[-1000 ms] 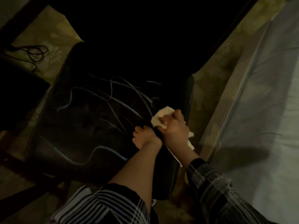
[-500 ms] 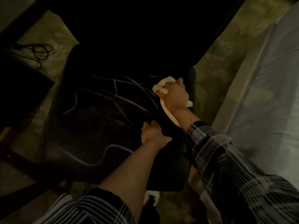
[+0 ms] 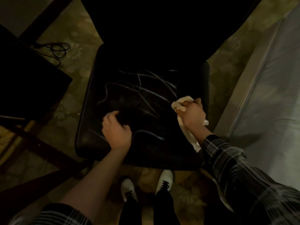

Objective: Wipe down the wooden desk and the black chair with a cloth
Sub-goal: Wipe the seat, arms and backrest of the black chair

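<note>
The black chair (image 3: 129, 95) stands below me, its glossy creased seat filling the middle of the view. My right hand (image 3: 193, 113) grips a pale crumpled cloth (image 3: 180, 103) and presses it on the seat near the right edge; a tail of the cloth hangs down past my wrist. On the front middle of the seat rests my left hand (image 3: 116, 129), its fingers loosely curled and holding nothing. The chair's back is lost in shadow at the top. The wooden desk shows only as dark legs (image 3: 37, 143) at the left.
A bed with a pale sheet (image 3: 267, 95) runs along the right, close to the chair. A coiled black cable (image 3: 56, 49) lies on the patterned carpet at the upper left, beside a dark box (image 3: 24, 82). My white shoes (image 3: 164, 179) stand just in front of the seat.
My right hand with the cloth has slid back toward me along the seat's right side. The left hand has moved left to the seat's front middle. The view has pulled back, showing my feet.
</note>
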